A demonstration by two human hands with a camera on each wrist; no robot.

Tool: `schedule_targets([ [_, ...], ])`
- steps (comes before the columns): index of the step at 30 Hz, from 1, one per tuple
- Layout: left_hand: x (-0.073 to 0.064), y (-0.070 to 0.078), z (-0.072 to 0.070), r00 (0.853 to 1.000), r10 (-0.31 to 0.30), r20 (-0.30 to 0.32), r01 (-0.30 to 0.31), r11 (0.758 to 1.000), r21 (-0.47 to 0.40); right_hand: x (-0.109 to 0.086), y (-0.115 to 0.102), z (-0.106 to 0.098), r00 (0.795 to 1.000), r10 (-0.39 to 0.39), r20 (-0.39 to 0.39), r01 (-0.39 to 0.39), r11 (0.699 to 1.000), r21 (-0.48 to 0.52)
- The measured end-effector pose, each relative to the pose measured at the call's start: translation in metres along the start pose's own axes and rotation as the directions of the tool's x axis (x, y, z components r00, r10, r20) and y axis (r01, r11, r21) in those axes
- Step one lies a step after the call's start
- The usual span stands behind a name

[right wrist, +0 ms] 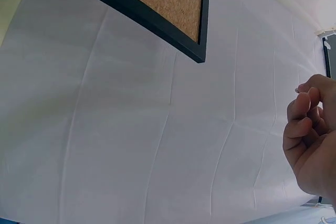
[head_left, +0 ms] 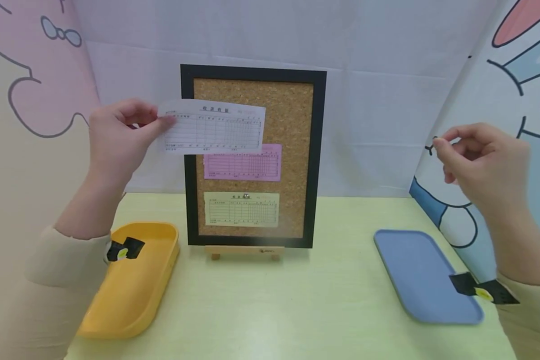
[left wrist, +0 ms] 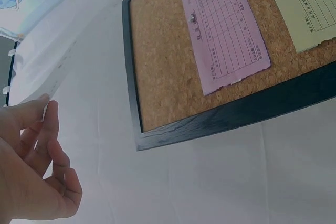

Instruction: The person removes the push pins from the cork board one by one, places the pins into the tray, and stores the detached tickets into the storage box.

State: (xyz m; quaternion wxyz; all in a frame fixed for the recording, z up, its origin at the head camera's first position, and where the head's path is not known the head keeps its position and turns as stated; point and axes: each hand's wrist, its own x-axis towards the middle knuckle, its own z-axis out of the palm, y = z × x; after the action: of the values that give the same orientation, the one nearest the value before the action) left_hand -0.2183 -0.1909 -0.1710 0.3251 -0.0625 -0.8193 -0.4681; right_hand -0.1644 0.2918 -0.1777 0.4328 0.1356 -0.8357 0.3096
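My left hand (head_left: 123, 132) pinches the left end of a white receipt slip (head_left: 216, 127) between thumb and fingers. The slip hangs before the upper part of a black-framed corkboard (head_left: 297, 125) and covers the top of a pink receipt slip (head_left: 243, 167). In the left wrist view a pushpin (left wrist: 192, 18) sits in the pink slip. Lower down, a yellow receipt slip (head_left: 241, 212) is pinned to the cork. Off to the right of the board, my right hand (head_left: 486, 160) pinches a small pushpin (right wrist: 297, 90) at its fingertips; only its tip shows.
The corkboard stands on a small wooden easel (head_left: 245, 250) on the pale green table (head_left: 274, 300). A yellow tray (head_left: 135, 280) lies at the left, under my left forearm. A blue tray (head_left: 427, 275) lies at the right. White cloth (head_left: 364, 125) hangs behind.
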Motion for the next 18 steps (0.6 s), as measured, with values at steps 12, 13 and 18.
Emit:
schedule_targets([
  [12,-0.012,-0.012,-0.027,0.999,-0.019,0.046,0.014,0.992,0.122,-0.037,0.037,-0.016,0.989,0.146,-0.003,-0.146,0.987,-0.07],
  [13,-0.012,-0.014,-0.029,0.998,-0.028,0.057,0.02,0.991,0.132,-0.04,0.04,-0.016,0.989,0.151,0.0,-0.151,0.986,-0.072],
  [18,-0.013,-0.022,-0.038,0.994,-0.008,0.107,-0.016,0.976,0.217,-0.053,0.055,-0.02,0.978,0.204,0.034,-0.2,0.974,-0.105],
])
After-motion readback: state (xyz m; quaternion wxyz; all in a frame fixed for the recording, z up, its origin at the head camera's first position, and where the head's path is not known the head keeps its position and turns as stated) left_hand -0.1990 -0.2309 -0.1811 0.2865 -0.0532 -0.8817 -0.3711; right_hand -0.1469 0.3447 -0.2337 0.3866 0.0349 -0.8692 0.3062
